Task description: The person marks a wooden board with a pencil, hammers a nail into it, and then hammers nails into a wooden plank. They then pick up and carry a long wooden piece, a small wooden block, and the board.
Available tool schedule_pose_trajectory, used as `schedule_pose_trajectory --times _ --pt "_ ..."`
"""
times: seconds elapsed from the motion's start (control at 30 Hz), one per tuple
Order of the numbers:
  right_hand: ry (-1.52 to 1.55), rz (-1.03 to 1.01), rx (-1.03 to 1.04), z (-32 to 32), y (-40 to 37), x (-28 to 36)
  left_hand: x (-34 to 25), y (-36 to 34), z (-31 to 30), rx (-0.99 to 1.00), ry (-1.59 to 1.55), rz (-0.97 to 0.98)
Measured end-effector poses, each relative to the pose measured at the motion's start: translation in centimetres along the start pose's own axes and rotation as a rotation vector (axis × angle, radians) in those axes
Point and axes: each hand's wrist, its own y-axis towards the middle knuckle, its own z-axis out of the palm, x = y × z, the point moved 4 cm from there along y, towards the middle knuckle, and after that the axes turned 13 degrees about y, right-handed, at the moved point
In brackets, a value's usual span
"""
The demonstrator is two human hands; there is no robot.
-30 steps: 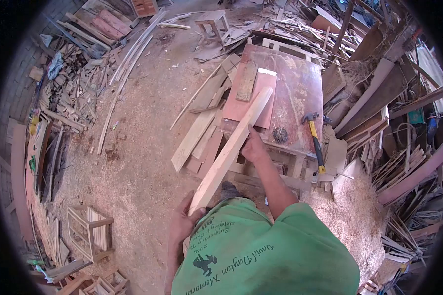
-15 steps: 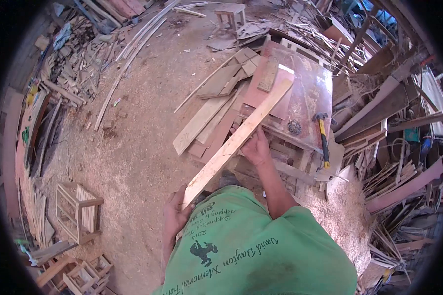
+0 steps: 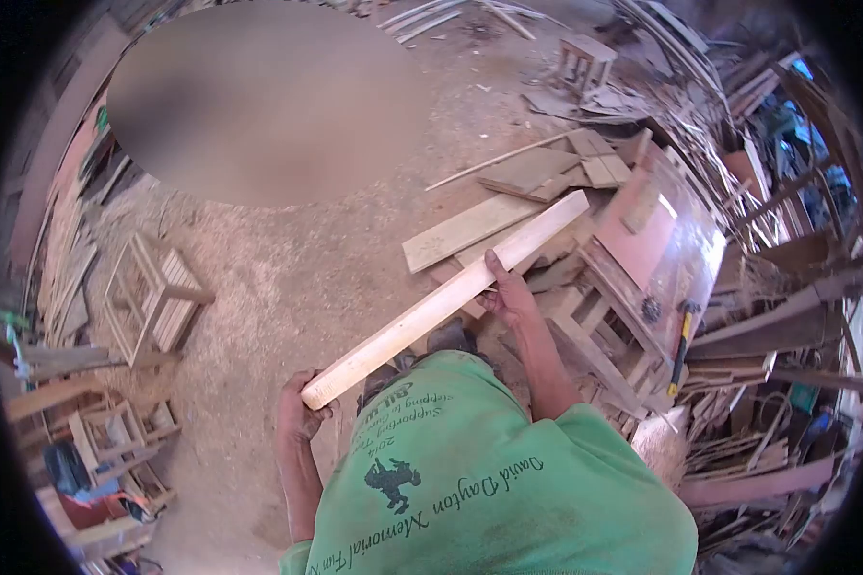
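A long pale wooden board (image 3: pixel 431 314) slants across the front of my body, its far end up and to the right. My left hand (image 3: pixel 304 404) is closed around its near end at the lower left. Farther up the board, my right hand (image 3: pixel 508 290) grips it, with the thumb on the upper face and the fingers underneath. Beyond the far end stands a worktable (image 3: pixel 686 235) with a reddish sheet on top. A hammer (image 3: pixel 682 347) with a yellow and black handle lies at its near edge.
Loose boards (image 3: pixel 470 228) lie left of the worktable. A small stool (image 3: pixel 585 65) stands at the back. Wooden frames (image 3: pixel 153 297) are on the left floor, and scrap wood (image 3: pixel 738 460) is piled at the right. A blurred patch hides the upper left.
The view has turned left, so the worktable appears farther right. The board lies flatter across the view, and my left hand has moved left with its near end. My right thumb now shows on top.
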Motion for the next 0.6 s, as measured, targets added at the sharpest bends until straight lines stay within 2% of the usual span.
schedule_pose_trajectory --times 0.1,0.43,0.57,0.6 --pt "-0.013 0.144 0.076 3.6 2.1 -2.4 -0.5 -0.5 -3.0 -0.153 -0.134 -0.028" --pt "-0.090 0.299 0.231 16.0 10.4 -8.2 -1.3 4.5 -11.7 -0.454 -0.343 -0.065" --pt "-0.020 0.353 0.394 22.4 14.4 -10.0 -2.4 8.4 -15.4 -0.528 -0.425 -0.115" --pt "-0.034 0.378 0.469 23.8 15.7 -10.5 -3.4 9.1 -15.8 -0.611 -0.448 -0.115"
